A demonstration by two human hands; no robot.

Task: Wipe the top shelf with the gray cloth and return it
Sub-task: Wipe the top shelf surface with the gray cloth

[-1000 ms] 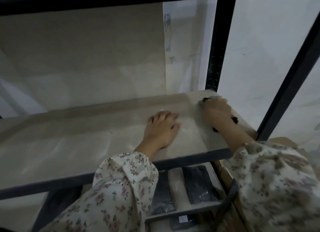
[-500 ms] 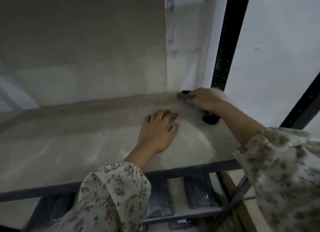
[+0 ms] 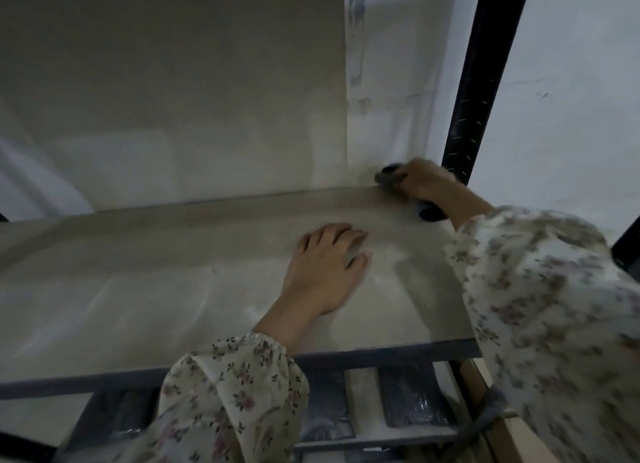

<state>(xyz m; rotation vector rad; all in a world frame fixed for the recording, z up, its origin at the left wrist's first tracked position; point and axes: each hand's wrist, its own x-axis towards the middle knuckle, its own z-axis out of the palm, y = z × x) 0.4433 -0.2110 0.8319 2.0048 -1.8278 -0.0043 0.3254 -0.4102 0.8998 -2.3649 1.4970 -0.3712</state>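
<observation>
With right hand [image 3: 427, 182], grips cloth [image 3: 387, 175] at back right corner of shelf [image 3: 138, 282], just beside black post [image 3: 465, 116]. Rests left hand [image 3: 325, 268] flat mid-shelf, fingers relaxed, holding nothing, apart from cloth. Wears floral sleeves [image 3: 235, 386] on both arms.

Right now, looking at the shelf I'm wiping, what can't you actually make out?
From the head view:
1. The cloth: mostly covered by the right hand; only its ends show.
2. The right hand's grip: seen only from behind, so curled or flat is unclear.
3. The dark packets below: dim, partly hidden by the shelf edge and the sleeves.
4. The shelf's left end: cut off by the frame.
</observation>
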